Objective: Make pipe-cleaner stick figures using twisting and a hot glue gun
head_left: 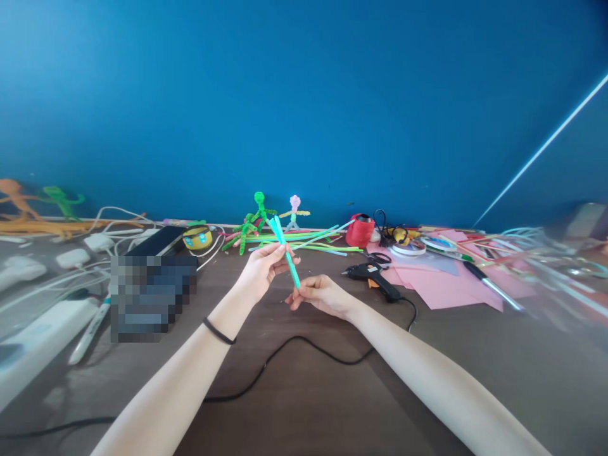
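Both hands are on one bundle of turquoise pipe cleaners [292,268], held tilted above the dark table. My left hand [266,263] pinches it near the middle, and its upper ends fan out slightly past the fingers. At the lower end, the thumb and fingers of my right hand [323,295] close on the tip. Behind the hands lie loose green and pale pipe cleaners [313,240]. A green pipe-cleaner figure [259,206] and a small pink-headed figure [295,209] stand against the blue wall.
A black glue gun [375,277] lies at right, its cord crossing the table [266,430] in front. Beyond it are pink paper sheets [446,285], scissors [380,258] and a red spool [360,231]. At left sit a marker [90,332], a white power strip [47,335] and cables.
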The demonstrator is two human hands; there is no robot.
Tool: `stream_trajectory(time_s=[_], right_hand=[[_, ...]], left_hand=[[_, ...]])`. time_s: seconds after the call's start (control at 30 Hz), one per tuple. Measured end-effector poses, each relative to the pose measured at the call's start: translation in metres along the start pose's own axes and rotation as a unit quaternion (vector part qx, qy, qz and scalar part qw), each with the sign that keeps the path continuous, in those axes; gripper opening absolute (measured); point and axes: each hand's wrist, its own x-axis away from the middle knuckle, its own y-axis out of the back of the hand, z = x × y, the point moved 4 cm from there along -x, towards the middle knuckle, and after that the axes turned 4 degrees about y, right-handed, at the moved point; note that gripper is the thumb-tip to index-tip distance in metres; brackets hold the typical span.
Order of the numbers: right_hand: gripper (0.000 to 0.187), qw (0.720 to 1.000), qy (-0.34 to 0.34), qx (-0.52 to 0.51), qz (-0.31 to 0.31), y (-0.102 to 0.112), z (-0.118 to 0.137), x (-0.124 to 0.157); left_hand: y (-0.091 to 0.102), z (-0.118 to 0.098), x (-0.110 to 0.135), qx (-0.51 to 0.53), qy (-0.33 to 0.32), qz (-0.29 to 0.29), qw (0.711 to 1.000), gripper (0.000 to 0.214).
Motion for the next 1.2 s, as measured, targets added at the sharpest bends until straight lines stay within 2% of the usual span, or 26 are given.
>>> stream_trajectory(time_s=[0.23, 0.53, 0.77, 0.87, 1.03, 1.1, 1.2], right_hand=[[0.022, 1.000, 0.004, -0.004, 0.001, 0.002, -0.001, 0.000], [0.025, 0.999, 0.003, -0.008, 0.041, -0.004, 0.001, 0.001], [0.021, 1.000, 0.015, -0.002, 0.022, -0.003, 0.001, 0.002], [0.018, 0.999, 0.021, -0.014, -0.020, 0.000, -0.002, 0.001], [0.020, 0.983, 0.094, -0.020, -0.156, 0.011, -0.003, -0.003], [0.021, 0.977, 0.112, 0.015, -0.180, 0.015, -0.003, -0.003], [0.022, 0.972, 0.111, 0.076, -0.194, 0.016, -0.005, -0.004]], left_hand=[[0.000, -0.001, 0.001, -0.003, 0.009, -0.006, 1.000, 0.013], [0.000, 0.000, 0.000, 0.021, 0.014, 0.020, 0.999, 0.012], [-0.001, 0.002, 0.001, 0.015, 0.033, 0.015, 0.999, 0.010], [-0.001, 0.003, 0.002, -0.013, 0.037, 0.006, 0.999, 0.014], [-0.006, 0.016, 0.002, -0.142, 0.071, 0.035, 0.987, 0.029], [-0.007, 0.022, 0.002, -0.195, 0.078, 0.034, 0.977, 0.030], [-0.005, 0.024, 0.001, -0.243, 0.053, 0.005, 0.969, 0.024]])
